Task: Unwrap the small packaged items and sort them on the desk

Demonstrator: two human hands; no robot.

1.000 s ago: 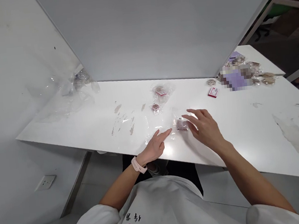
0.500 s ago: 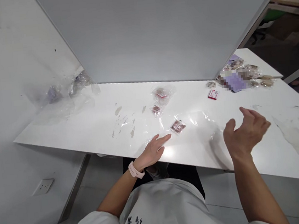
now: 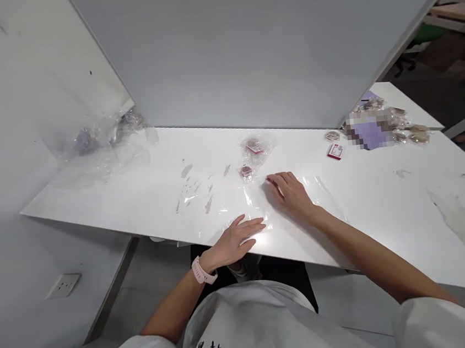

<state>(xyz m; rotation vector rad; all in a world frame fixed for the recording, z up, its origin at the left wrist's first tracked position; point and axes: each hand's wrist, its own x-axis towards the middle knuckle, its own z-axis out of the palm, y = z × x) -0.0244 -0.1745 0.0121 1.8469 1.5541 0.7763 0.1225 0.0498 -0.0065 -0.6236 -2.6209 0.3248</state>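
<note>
My left hand (image 3: 236, 240) rests near the table's front edge with its fingers outstretched, on or just over a large clear plastic bag (image 3: 317, 190) lying flat. My right hand (image 3: 292, 194) is above the bag, its fingers bent and drawn together. What is in them, if anything, is hidden under the hand. Just beyond its fingertips lies a small clear-wrapped packet with a round reddish content (image 3: 246, 171). Behind that is another clear bag with a red-and-white item (image 3: 254, 147).
A red-and-white card or box (image 3: 335, 151) and a round wrapped piece (image 3: 332, 136) lie at the back right, beside a heap of wrapped items with a purple piece (image 3: 371, 133). Crumpled clear bags (image 3: 109, 148) lean at the left wall. A grey panel (image 3: 228, 58) stands behind.
My right hand has swung left and down from the right side onto the place where a small wrapped reddish packet lay; that packet is now out of sight. My left hand has barely moved.
</note>
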